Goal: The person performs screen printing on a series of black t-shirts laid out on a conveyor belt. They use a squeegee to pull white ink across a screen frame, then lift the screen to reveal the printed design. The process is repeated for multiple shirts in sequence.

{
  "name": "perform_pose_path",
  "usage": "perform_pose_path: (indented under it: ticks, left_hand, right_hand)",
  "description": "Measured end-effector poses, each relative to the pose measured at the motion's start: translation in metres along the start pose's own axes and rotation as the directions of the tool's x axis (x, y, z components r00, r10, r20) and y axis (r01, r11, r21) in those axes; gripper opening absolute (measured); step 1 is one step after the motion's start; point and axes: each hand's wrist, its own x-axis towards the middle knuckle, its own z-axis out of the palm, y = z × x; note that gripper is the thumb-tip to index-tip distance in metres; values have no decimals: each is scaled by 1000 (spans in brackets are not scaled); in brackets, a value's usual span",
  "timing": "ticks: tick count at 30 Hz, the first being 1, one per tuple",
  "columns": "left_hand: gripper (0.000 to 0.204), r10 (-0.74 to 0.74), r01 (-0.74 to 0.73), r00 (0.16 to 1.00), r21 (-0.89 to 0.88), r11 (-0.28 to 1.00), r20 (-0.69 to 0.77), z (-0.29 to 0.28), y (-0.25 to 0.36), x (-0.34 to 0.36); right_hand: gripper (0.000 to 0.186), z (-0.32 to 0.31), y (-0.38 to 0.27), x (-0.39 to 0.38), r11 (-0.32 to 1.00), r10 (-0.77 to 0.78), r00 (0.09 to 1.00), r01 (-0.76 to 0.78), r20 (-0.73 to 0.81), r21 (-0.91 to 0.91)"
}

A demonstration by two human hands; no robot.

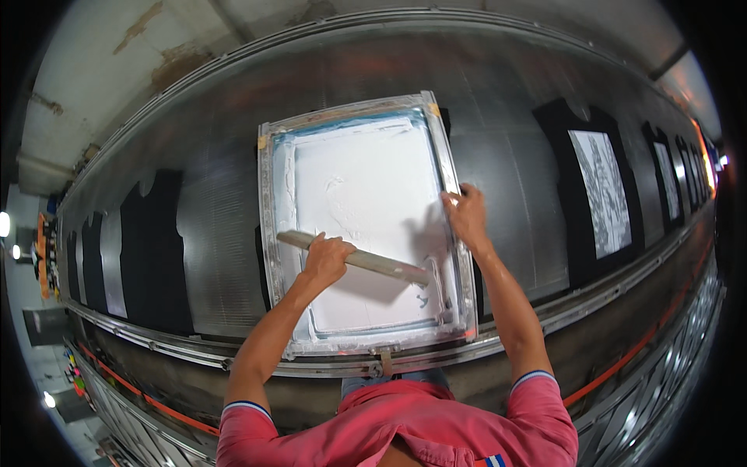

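- From my distant post I see plain black shirts (152,249) at the left of the metal table (222,233); I judge these still to be done.
- The left hand (328,257) grips a squeegee (389,267), slanted over white ink (373,179) inside the frame (267,179), mid-table; dark cloth edges show beneath; I take this piece as partway done.
- The right hand (468,218) touches the frame's right rail; I cannot tell whether its fingers close around it.
- The nearest shirt at the right (556,163) bears a grey-and-white print (601,194); it looks done.
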Motion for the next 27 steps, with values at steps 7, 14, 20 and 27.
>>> perform_pose_path:
  ticks: [7,14,20,27]
  left_hand:
    - [22,-264,264,964,-41,964,9,-24,-11,73]
    - [29,-219,256,952,167,952,-215,-130,-118,154]
    - [38,-252,286,950,192,939,-185,-77,-135,137]
    - [27,-282,292,949,52,955,-139,-65,-34,6]
  right_hand:
    - [17,-2,-102,41,760,-366,812,543,455,-357]
    - [18,-32,-131,202,771,-484,845,535,229,-344]
    - [10,37,-114,167,813,-500,853,522,149,-259]
    - [6,-27,-122,13,814,-518,830,552,205,-180]
